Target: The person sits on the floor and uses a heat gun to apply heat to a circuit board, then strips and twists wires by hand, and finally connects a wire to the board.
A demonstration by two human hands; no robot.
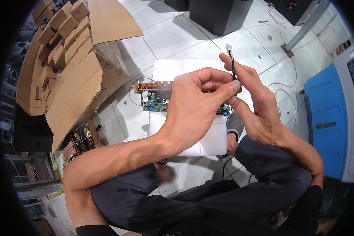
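Observation:
Both hands meet above a green circuit board that lies on a white foam block. Between them stands a short black cable with a white plug at its upper end. My left hand pinches the cable low down between thumb and fingers. My right hand closes on its lower part from the other side, with thumb bent and fingertips near the left thumb. The cable's lower end is hidden by the hands. My left hand covers the middle of the board, which carries a copper-coloured strip along its far edge.
To the left an open cardboard carton holds several small brown boxes. More circuit boards sit beside it. A blue and white bin stands at the right. Black cabinets stand at the back, and a thin white cable trails over the tiles.

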